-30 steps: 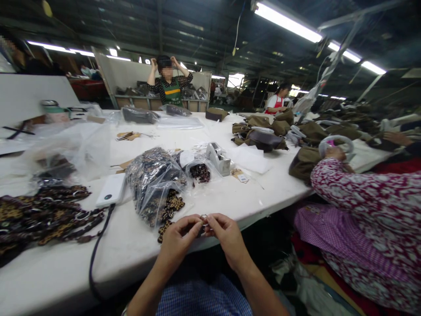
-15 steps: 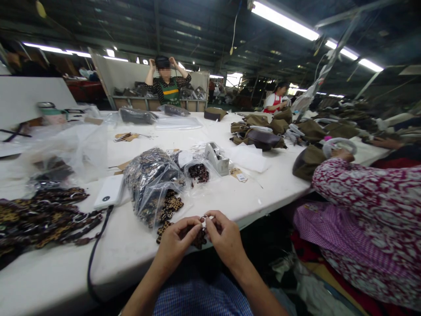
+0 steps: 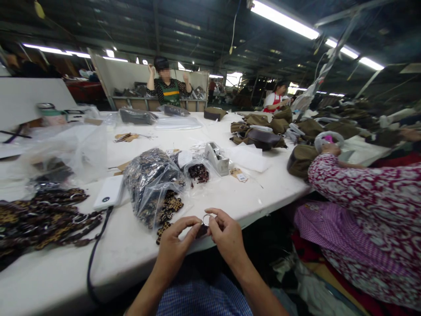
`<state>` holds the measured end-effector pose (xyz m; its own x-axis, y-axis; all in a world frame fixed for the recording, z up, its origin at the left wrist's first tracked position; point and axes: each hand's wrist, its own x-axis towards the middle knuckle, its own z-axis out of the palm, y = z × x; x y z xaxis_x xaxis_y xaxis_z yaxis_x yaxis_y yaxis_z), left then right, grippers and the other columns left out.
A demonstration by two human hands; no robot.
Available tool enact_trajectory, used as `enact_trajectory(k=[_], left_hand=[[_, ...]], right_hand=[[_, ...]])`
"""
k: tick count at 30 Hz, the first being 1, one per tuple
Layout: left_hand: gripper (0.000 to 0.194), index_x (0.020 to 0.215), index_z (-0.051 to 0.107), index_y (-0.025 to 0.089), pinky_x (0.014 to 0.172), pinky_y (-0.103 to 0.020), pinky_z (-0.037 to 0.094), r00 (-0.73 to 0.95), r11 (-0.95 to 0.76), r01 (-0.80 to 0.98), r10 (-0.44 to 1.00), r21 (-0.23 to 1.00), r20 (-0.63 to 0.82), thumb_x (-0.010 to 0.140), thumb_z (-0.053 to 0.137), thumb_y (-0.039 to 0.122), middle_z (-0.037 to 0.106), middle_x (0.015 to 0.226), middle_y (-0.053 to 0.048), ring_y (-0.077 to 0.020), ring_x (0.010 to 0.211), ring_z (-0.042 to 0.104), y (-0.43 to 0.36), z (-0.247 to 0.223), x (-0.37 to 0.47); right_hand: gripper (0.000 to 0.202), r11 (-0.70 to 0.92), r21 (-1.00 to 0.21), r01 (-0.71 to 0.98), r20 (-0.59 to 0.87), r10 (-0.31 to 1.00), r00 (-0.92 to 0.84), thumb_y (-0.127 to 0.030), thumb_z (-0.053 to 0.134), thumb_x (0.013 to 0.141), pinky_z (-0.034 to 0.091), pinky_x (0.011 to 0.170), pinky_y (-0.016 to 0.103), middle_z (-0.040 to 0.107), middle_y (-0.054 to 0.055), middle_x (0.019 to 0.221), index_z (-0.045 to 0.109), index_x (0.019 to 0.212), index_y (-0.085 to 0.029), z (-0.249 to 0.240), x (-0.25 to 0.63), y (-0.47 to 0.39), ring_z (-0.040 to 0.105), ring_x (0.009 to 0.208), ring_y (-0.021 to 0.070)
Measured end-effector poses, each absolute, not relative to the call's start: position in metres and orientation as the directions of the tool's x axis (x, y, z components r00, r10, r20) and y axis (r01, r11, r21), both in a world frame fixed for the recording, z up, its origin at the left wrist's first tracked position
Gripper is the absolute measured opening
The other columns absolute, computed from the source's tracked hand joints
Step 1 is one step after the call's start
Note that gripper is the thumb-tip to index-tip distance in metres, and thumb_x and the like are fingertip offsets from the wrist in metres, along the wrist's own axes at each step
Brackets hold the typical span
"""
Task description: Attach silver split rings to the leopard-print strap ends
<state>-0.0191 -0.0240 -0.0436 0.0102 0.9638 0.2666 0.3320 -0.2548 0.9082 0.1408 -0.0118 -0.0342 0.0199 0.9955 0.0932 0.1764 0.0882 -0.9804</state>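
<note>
Near the table's front edge, my left hand (image 3: 176, 241) pinches a small dark brown piece (image 3: 201, 231) between thumb and fingers. A silver metal ring (image 3: 203, 218) stands up from that piece. My right hand (image 3: 227, 235) is closed at the ring's right side, thumb against forefinger. Part of the brown piece is hidden behind my fingers. Just beyond my left hand lies a leopard-print piece (image 3: 163, 230). It sits beside a clear plastic bag (image 3: 148, 186) full of similar leopard-print pieces.
A white power bank (image 3: 109, 192) with a black cable (image 3: 94, 254) and leopard-print straps (image 3: 49, 215) lie left. A tape dispenser (image 3: 219, 161) and tags (image 3: 239, 175) are beyond the bag. At right, a co-worker's patterned sleeve (image 3: 362, 180) reaches toward an olive bag (image 3: 301, 160).
The ring has turned up into clear view between my hands, and less of the hanging piece shows. The co-worker's hand at right has shifted left. The person across has lowered one hand.
</note>
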Motion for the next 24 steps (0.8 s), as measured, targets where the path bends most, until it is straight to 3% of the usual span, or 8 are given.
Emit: enact_trajectory(k=[11,18,21,24], left_hand=[[0.012,0.079,0.076,0.024,0.083,-0.032,0.054,-0.061,-0.279,0.348,0.946,0.895,0.319,0.082,0.068,0.033,0.077,0.089,-0.004,-0.0234,0.087,0.070,-0.027,-0.044,-0.011],[0.012,0.080,0.077,0.025,0.083,-0.032,0.054,-0.079,-0.277,0.379,0.941,0.883,0.329,0.082,0.067,0.032,0.077,0.089,-0.003,-0.0225,0.085,0.071,-0.024,-0.054,-0.010],[0.013,0.084,0.075,0.024,0.086,-0.032,0.052,-0.130,-0.256,0.415,0.933,0.873,0.335,0.082,0.069,0.035,0.076,0.092,-0.003,-0.0226,0.090,0.069,-0.022,-0.056,-0.008],[0.017,0.084,0.071,0.023,0.078,-0.031,0.052,-0.169,-0.222,0.476,0.927,0.851,0.336,0.080,0.070,0.040,0.074,0.087,-0.003,-0.0218,0.083,0.067,-0.021,-0.051,-0.005]], right_hand=[[0.023,0.078,-0.989,0.129,0.086,0.994,0.061,-0.031,0.057,0.086,0.040,0.046,0.020,0.059,-0.003,0.054,0.069,0.098,-0.016,-0.031,0.134,-0.018,0.052,0.046,0.0111],[0.025,-0.021,-1.000,-0.007,-0.021,1.000,0.008,-0.035,0.055,0.087,0.037,0.040,0.018,0.057,-0.005,0.052,0.063,0.099,-0.015,-0.038,0.133,-0.021,0.046,0.040,0.0088],[0.025,-0.001,-1.000,0.001,-0.001,1.000,0.019,-0.037,0.054,0.089,0.039,0.043,0.018,0.058,-0.004,0.054,0.062,0.101,-0.016,-0.040,0.134,-0.023,0.049,0.043,0.0096],[0.025,0.052,-0.996,0.073,0.057,0.996,0.065,-0.037,0.053,0.092,0.044,0.048,0.021,0.061,-0.002,0.058,0.062,0.104,-0.017,-0.042,0.134,-0.025,0.054,0.048,0.0120]])
